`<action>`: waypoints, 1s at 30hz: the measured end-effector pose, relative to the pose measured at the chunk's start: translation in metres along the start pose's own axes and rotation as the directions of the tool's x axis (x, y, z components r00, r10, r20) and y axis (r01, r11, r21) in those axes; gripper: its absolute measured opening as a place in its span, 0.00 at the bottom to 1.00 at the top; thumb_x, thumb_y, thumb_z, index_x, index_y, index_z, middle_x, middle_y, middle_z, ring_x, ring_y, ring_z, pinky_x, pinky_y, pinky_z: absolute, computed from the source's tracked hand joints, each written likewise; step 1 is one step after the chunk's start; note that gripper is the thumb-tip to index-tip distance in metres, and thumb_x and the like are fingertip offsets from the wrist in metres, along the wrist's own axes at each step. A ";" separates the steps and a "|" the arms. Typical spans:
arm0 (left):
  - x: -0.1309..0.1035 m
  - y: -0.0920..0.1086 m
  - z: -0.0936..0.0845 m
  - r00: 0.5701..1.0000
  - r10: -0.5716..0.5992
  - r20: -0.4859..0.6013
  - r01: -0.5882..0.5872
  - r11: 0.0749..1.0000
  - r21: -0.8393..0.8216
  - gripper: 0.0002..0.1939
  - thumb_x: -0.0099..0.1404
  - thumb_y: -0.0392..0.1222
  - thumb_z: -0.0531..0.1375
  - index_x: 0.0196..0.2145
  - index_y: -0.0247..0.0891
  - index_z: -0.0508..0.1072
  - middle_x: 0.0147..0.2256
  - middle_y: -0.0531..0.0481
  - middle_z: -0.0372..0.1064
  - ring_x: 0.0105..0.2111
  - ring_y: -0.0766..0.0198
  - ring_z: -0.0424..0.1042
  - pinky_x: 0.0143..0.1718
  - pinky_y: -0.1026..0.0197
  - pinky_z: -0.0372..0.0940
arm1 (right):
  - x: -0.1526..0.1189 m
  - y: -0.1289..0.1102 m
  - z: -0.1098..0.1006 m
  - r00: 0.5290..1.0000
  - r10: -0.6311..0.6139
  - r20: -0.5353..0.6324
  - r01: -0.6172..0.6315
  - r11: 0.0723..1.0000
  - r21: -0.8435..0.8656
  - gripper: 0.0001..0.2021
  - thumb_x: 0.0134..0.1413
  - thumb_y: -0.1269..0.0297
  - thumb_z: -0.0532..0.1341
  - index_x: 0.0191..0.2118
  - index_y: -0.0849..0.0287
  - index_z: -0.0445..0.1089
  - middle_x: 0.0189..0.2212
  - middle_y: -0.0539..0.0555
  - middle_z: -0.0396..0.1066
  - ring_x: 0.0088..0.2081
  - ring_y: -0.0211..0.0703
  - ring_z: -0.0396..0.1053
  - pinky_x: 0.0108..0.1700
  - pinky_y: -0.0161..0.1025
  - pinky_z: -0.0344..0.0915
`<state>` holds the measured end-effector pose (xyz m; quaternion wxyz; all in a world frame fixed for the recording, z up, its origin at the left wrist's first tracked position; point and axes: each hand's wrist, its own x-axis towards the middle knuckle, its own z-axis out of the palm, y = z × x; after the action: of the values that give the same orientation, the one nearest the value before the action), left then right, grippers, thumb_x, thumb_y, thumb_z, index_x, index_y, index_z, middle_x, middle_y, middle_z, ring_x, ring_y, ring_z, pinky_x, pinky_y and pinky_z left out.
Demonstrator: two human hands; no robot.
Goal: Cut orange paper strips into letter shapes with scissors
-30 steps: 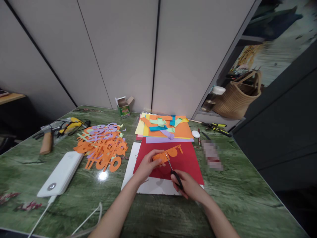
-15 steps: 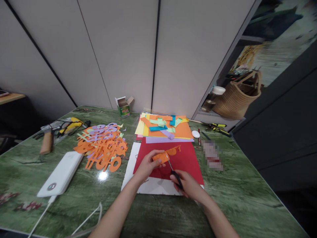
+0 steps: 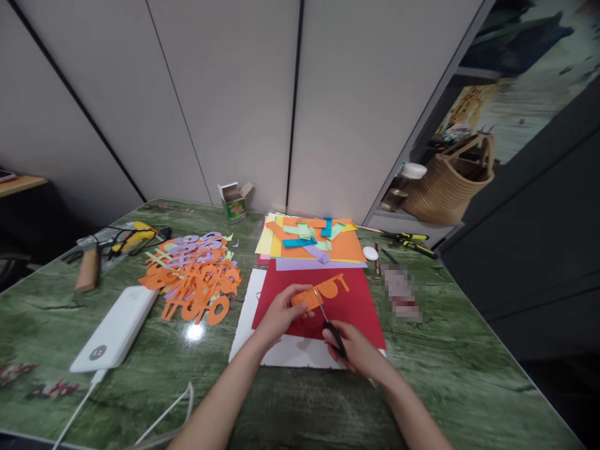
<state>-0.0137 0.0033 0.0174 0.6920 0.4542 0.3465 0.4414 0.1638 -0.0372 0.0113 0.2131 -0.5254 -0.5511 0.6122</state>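
My left hand is closed on a strip of orange paper, thumb on top. From the strip's right end reaches a cut part with a rounded piece and a thin hooked tip. In my right hand is a pair of scissors with black handles, fingers wrapped around them. The blades meet the paper just right of my left fingers. Under both hands lies a red sheet over a white sheet.
Left of the sheets is a heap of cut orange, purple and green paper shapes. A white power bank with a cable lies farther left. Behind are coloured sheets with paper strips and a small box. Pliers lie back right.
The cut end of the orange paper has turned, and its rounded piece and hooked tip now show flatter and wider. Both hands have hardly shifted.
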 end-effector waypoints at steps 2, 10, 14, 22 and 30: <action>0.000 0.000 0.000 1.000 0.004 0.001 -0.004 1.000 0.005 0.19 0.53 0.40 0.58 0.44 0.38 0.65 0.41 0.45 0.65 0.35 0.61 0.69 0.36 0.58 0.64 | -0.001 -0.001 0.000 1.000 -0.002 -0.009 0.002 1.000 -0.015 0.17 0.48 0.48 0.52 0.26 0.59 0.57 0.14 0.43 0.58 0.10 0.26 0.48 0.09 0.26 0.43; -0.001 0.003 0.001 1.000 0.011 0.001 -0.011 1.000 0.016 0.18 0.54 0.41 0.58 0.44 0.39 0.65 0.40 0.45 0.65 0.32 0.62 0.70 0.36 0.58 0.64 | -0.002 -0.003 0.001 1.000 -0.007 -0.027 0.006 0.999 -0.040 0.18 0.48 0.48 0.52 0.26 0.60 0.57 0.15 0.44 0.56 0.12 0.26 0.48 0.11 0.26 0.44; -0.001 0.001 0.001 1.000 0.024 0.001 -0.024 0.999 0.022 0.18 0.54 0.39 0.57 0.44 0.39 0.65 0.40 0.45 0.65 0.35 0.61 0.69 0.36 0.58 0.64 | -0.001 0.001 0.001 0.999 -0.012 -0.035 0.010 0.999 -0.040 0.17 0.48 0.48 0.53 0.26 0.59 0.57 0.15 0.43 0.55 0.12 0.27 0.49 0.12 0.26 0.45; -0.001 0.002 0.001 1.000 0.021 0.010 -0.021 0.999 0.028 0.18 0.54 0.39 0.57 0.44 0.38 0.65 0.42 0.45 0.64 0.34 0.61 0.69 0.36 0.58 0.64 | 0.001 0.004 0.001 0.999 0.010 -0.037 -0.010 1.000 -0.012 0.17 0.48 0.48 0.53 0.26 0.59 0.57 0.15 0.43 0.55 0.14 0.28 0.49 0.13 0.27 0.44; -0.001 0.000 0.001 1.000 0.021 -0.006 -0.021 0.999 0.044 0.18 0.54 0.41 0.57 0.44 0.38 0.65 0.42 0.44 0.65 0.31 0.63 0.70 0.35 0.60 0.63 | -0.001 0.003 0.001 0.999 -0.010 -0.040 0.008 0.999 -0.032 0.15 0.48 0.51 0.54 0.26 0.59 0.57 0.14 0.43 0.55 0.13 0.28 0.48 0.15 0.27 0.45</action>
<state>-0.0134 0.0025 0.0180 0.6760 0.4715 0.3535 0.4424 0.1638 -0.0391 0.0087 0.2183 -0.5384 -0.5589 0.5917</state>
